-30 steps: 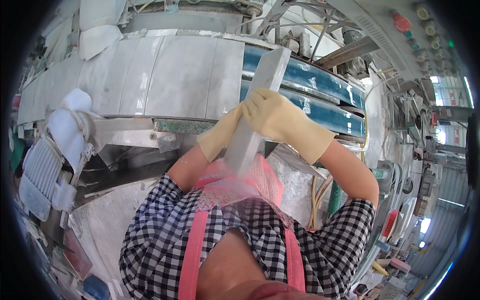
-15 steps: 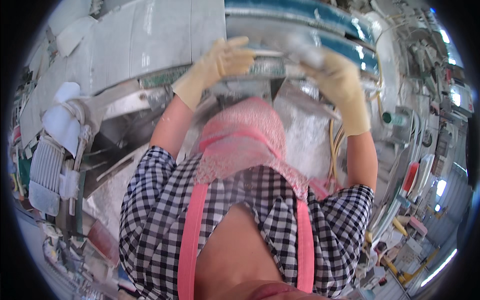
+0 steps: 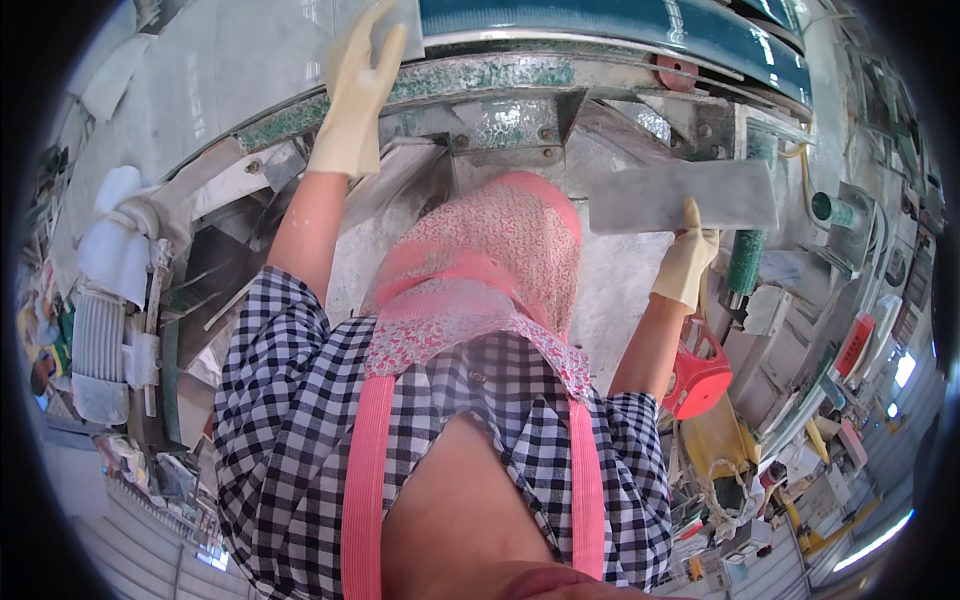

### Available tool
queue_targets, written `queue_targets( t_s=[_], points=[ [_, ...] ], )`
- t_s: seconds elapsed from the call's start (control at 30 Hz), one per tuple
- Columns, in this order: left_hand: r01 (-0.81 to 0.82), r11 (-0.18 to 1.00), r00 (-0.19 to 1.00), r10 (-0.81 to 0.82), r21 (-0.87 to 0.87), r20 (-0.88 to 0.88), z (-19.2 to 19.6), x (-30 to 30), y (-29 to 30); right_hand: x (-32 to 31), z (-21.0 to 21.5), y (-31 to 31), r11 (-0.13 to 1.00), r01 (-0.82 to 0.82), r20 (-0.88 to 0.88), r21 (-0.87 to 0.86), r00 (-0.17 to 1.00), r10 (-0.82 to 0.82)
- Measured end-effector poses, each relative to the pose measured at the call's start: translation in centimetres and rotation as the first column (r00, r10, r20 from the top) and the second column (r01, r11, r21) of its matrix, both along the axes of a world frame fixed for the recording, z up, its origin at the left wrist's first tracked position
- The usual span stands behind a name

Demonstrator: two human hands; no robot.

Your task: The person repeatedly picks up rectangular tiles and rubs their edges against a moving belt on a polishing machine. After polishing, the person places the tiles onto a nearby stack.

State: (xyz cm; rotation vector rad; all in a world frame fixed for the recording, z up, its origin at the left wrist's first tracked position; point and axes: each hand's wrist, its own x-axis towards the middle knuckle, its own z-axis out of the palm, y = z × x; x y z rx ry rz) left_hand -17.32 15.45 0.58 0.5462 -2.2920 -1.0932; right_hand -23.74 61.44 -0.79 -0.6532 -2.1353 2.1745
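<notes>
My right hand (image 3: 688,262), in a cream rubber glove, grips a thin rectangular grey-white stone tile (image 3: 680,195) by its near edge. The thumb lies over the tile's upper face; the other fingers are partly hidden. The tile is held out to the right, on the near side of the machine frame. My left hand (image 3: 358,85), gloved alike, reaches up over the pale slabs (image 3: 270,75) at the far left. Its fingers are stretched and apart, nearest the end slab beside the blue conveyor belt (image 3: 600,35); whether they touch it I cannot tell.
A worn green and grey machine frame (image 3: 480,75) crosses in front of me. At the right are a green pipe (image 3: 745,262), a red plastic stool (image 3: 698,370) and a yellow cloth-like item (image 3: 715,445). A grey ribbed motor (image 3: 98,345) stands at the left.
My right hand has come down from over the belt, where it was blurred, and now holds the tile out at the right. My left hand has moved left and farther onto the slabs.
</notes>
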Motion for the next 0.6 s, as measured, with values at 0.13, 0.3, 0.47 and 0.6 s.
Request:
queue_targets(
  t_s=[0.13,0.3,0.47,0.6],
  points=[
    [0.015,0.897,0.994,0.036,-0.442,0.107,-2.6,-0.4,-0.9,1.9,-1.5,-1.2,0.744,-0.431,0.199,0.510,0.901,0.385],
    [0.105,0.856,0.991,-0.046,-0.507,0.128,-2.1,0.0,-1.4,3.2,-4.2,-7.3,-0.129,-0.501,0.376,0.856,0.432,0.820],
    [0.104,0.862,0.993,-0.058,-0.496,0.107,-1.2,-0.8,-0.3,2.2,-12.5,-16.3,-0.378,-0.440,0.490,0.815,0.175,0.854],
    [0.113,0.855,0.992,-0.071,-0.506,0.103,-0.8,-1.1,0.2,1.1,-17.3,-23.1,-0.515,-0.413,0.591,0.751,0.073,0.803]
  ],
)
